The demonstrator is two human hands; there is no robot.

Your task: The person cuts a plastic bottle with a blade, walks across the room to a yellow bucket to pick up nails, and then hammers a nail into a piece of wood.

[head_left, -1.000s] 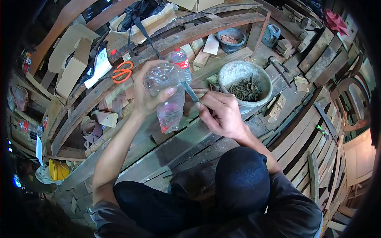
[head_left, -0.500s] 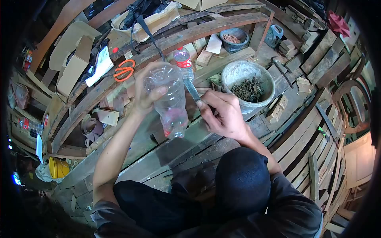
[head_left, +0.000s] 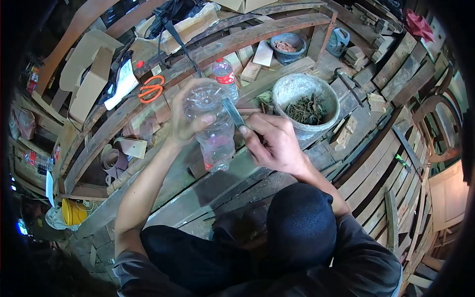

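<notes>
Dark cloth (head_left: 302,222) over bent legs, nearest my camera. Just beyond, my left hand (head_left: 179,116) is wrapped round a clear plastic bottle (head_left: 217,143), base end up, narrow end slanting down toward the legs; thumb across its side. My right hand (head_left: 274,143) is closed on a flat metal blade (head_left: 232,113), fingers curled, thumb along it. Blade's far end lies against or over the bottle's side; I cannot tell whether it has gone in.

Behind the held bottle: a red-capped bottle (head_left: 225,79), upright. Orange scissors handles (head_left: 151,89) left of it, a pale bucket (head_left: 307,129) to the right with dry plant scraps (head_left: 309,110) inside. Farther out, a small basin (head_left: 287,58), a blue-grey jug (head_left: 337,42), red cloth (head_left: 419,25).
</notes>
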